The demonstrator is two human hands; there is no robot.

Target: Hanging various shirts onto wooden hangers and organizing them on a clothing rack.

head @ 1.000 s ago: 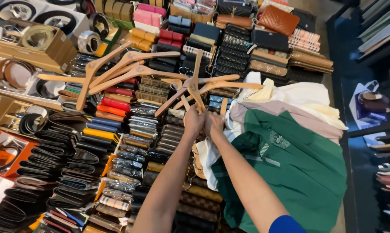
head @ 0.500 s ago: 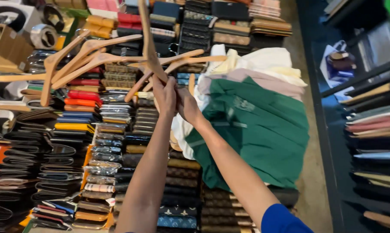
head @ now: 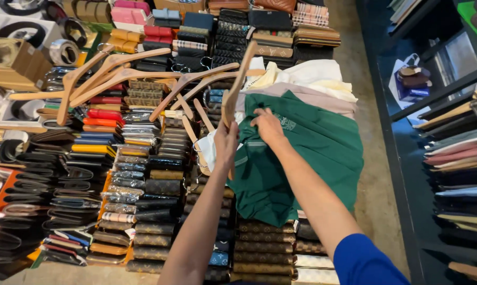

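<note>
Head camera, looking down on a crowded stall: a green shirt (head: 302,158) lies spread over rows of wallets (head: 143,174), just below a pile of pale folded clothes (head: 307,79). The left hand (head: 226,145), at the shirt's left edge, is clamped around a wooden hanger (head: 236,89) held almost upright. The right hand (head: 268,126) rests on the shirt near its collar, fingers pinching the cloth. More hangers (head: 106,74) lie scattered to the shirt's left. The shirt looks soft, light and limp, best gripped at collar or shoulders; the hanger is stiff, best held at its middle.
</note>
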